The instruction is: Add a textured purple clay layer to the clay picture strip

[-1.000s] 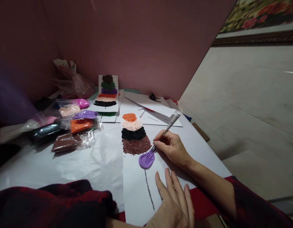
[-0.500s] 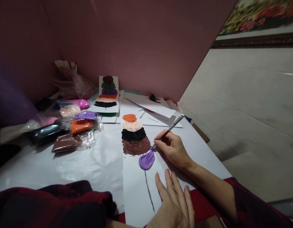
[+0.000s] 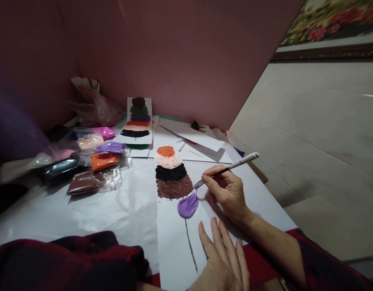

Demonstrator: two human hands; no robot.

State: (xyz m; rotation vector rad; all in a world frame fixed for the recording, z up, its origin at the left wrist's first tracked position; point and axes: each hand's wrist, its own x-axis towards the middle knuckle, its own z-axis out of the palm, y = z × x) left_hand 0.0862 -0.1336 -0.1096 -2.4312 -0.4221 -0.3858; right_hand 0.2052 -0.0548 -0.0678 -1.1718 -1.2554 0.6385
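Soft purple clay blob (image 3: 187, 205) is being combed by a steel fork (image 3: 225, 169) pinched in the right hand (image 3: 227, 192) (best gripped mid-handle); beside the blob, the left hand (image 3: 224, 258) is lying flat, fingers spread, on the white card strip (image 3: 174, 246).

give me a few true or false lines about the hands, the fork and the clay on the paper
1. The right hand holds a fork by its handle. True.
2. The fork's tines are sunk in the orange clay band. False: they are at the upper right edge of the purple clay piece.
3. The left hand lies flat on the white paper strip. True.
4. The purple clay piece sits above the brown band. False: it sits just below the brown band.
5. The left hand grips a clay bag. False: the clay bags lie apart, at the left.
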